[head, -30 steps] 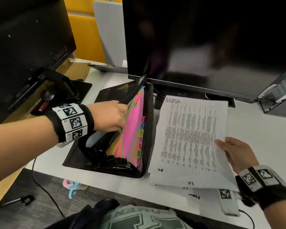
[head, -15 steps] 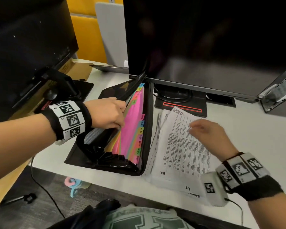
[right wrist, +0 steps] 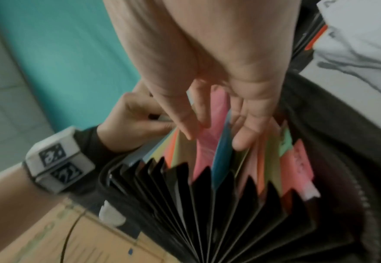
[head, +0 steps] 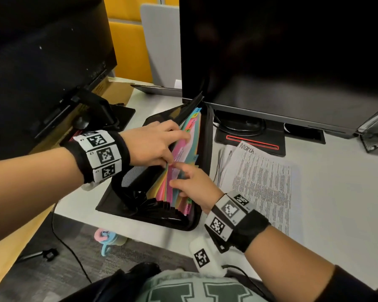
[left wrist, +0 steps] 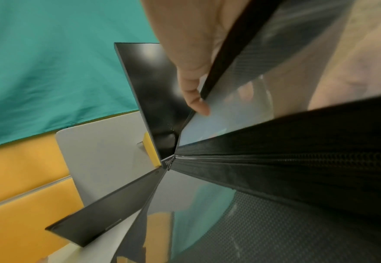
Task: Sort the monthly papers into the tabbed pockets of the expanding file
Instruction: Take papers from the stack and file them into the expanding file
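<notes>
The expanding file (head: pixel 202 171) lies open on the desk (head: pixel 340 192) between the two hands, its black pleated side (right wrist: pixel 219 204) fanned toward the person. Inside stand coloured dividers (right wrist: pixel 205 151) in pink, blue, yellow, green and orange, with small tabs (head: pixel 195 158) along their right edge. The left hand (head: pixel 155 144) reaches in from the left, its fingers curled round the front dividers and pinching them back. The right hand (head: pixel 194 184) has straight fingers (right wrist: pixel 243 135) slipped between dividers, parting them without gripping. Just right of the right hand a stack of papers (head: pixel 262 184) lies flat on the desk, the top sheet headed "March". Beyond both hands stands a dark monitor (head: pixel 282 62).
</notes>
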{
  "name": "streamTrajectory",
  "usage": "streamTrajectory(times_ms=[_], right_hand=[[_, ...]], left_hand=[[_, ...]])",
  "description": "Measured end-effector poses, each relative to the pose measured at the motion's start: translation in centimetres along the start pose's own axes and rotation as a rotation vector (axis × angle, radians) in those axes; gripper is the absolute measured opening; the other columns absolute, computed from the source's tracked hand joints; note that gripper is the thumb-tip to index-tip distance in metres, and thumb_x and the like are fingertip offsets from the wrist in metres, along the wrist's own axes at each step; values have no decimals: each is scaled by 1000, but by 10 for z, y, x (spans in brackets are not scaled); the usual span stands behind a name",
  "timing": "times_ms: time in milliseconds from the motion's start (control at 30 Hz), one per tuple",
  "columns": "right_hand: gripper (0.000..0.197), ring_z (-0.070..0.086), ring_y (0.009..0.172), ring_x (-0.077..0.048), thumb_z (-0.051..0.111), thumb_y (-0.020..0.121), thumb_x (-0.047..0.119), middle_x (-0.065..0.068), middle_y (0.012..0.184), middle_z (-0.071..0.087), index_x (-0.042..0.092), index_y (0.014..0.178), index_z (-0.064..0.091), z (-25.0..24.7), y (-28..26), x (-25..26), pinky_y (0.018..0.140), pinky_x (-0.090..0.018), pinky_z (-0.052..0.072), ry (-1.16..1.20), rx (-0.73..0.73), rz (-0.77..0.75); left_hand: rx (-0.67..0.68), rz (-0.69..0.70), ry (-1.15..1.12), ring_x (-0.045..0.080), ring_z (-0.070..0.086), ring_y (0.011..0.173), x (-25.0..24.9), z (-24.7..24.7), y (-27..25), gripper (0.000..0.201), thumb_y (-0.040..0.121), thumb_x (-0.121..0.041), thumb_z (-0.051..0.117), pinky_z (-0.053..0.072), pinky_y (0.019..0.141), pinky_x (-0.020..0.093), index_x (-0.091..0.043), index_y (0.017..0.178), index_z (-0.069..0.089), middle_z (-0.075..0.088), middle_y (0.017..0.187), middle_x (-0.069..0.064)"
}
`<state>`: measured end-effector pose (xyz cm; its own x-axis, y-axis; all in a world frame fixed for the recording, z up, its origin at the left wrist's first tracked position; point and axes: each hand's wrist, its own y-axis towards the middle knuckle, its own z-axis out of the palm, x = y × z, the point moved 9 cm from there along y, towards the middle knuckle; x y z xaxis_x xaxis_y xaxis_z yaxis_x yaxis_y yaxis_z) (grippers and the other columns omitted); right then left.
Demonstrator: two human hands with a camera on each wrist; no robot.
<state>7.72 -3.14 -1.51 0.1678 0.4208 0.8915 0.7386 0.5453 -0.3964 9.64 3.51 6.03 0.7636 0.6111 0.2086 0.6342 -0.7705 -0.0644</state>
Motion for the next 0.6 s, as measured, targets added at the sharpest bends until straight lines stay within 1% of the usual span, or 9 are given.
streamTrajectory(times_ms=[67,133,200,233,333,367,433,500,600], right_hand=[[51,50,118,-15,56,90,19,-3,139,46,25,139,42,5,0,1,103,-34,42,-36,6,1],[47,49,122,-22,53,92,19,-10,140,46,24,138,44,9,0,0,102,-39,43,25,21,36],[45,52,117,-23,49,94,15,-14,138,47,24,138,43,13,-3,-2,96,-38,48,101,65,74],[45,50,114,-18,48,95,12,-9,137,47,24,139,43,15,-3,-3,94,-35,49,135,94,82],[40,45,104,-14,41,93,2,0,117,45,19,128,50,18,1,-8,91,-33,50,265,95,126],[37,48,102,-16,38,92,0,-4,113,48,16,121,52,15,6,-14,90,-36,50,324,51,152],[33,55,109,-30,35,91,-3,-22,120,52,6,120,49,10,12,-28,89,-41,51,406,-46,214],[36,54,114,-42,42,89,1,-31,126,48,-4,124,43,6,19,-37,84,-45,52,355,-114,245],[50,59,104,-41,57,70,16,-27,117,57,-5,115,48,8,42,-60,86,-52,52,300,-154,261]], left_hand=[[65,42,47,27,33,118,-4,2,1,16,68,-35,80,52,75,49,-33,82,74,49,129,1],[193,89,52,23,27,127,-9,11,4,16,76,-36,74,46,86,49,-33,91,73,54,131,-6],[449,91,139,16,20,135,-4,36,2,22,90,-38,56,31,100,39,-34,110,66,50,134,-17],[522,96,163,12,22,135,-1,46,-2,25,93,-39,50,26,99,34,-35,114,63,51,132,-20],[361,132,85,11,41,119,-1,38,-4,18,89,-39,55,28,87,30,-34,102,67,64,110,-18],[264,113,59,11,43,110,0,29,-5,13,85,-39,58,27,81,29,-33,91,67,66,100,-17],[149,102,56,9,40,96,4,20,-8,11,77,-42,58,23,71,28,-33,79,64,66,87,-19],[95,92,66,8,39,93,9,13,-11,14,78,-45,54,20,68,27,-34,79,63,64,86,-21],[46,66,7,8,39,94,15,4,-16,27,84,-48,41,25,70,26,-35,84,65,64,91,-22]])
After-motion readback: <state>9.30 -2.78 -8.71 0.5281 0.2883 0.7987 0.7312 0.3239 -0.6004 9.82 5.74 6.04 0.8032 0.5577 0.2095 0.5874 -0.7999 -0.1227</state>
